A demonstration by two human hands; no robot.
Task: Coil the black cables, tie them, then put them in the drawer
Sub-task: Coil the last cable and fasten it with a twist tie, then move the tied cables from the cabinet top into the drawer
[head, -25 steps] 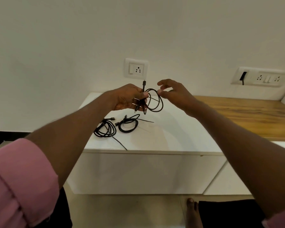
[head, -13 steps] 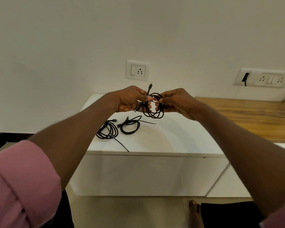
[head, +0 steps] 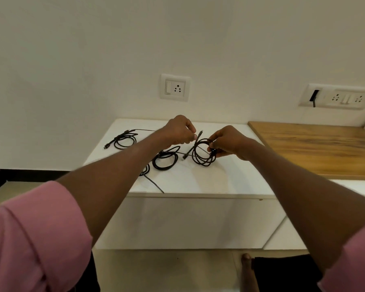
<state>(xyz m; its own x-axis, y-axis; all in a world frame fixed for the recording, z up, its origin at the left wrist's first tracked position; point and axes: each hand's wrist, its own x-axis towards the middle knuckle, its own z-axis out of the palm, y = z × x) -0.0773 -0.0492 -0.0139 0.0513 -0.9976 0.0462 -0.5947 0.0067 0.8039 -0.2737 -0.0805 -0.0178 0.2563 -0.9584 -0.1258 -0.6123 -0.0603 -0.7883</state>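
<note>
A coiled black cable [head: 200,154] hangs just above the white cabinet top [head: 219,178]. My right hand [head: 230,142] grips the coil at its right side. My left hand [head: 178,131] pinches a thin tie or cable end at the coil's upper left; which one I cannot tell. A second black coil [head: 165,160] lies on the top below my left forearm. A third black coil [head: 124,140] lies at the far left of the top. A thin black tie [head: 154,183] lies near the front edge.
A wooden counter [head: 316,148] adjoins the cabinet on the right. Wall sockets [head: 175,87] and a switch panel [head: 337,99] sit above. The cabinet's white front [head: 188,222] faces me; a bare foot [head: 246,270] shows on the floor.
Both hands lowered with the coil toward the cabinet top. My right hand went from touching to gripping the coil; my left hand moved off it and pinches a thin end.
</note>
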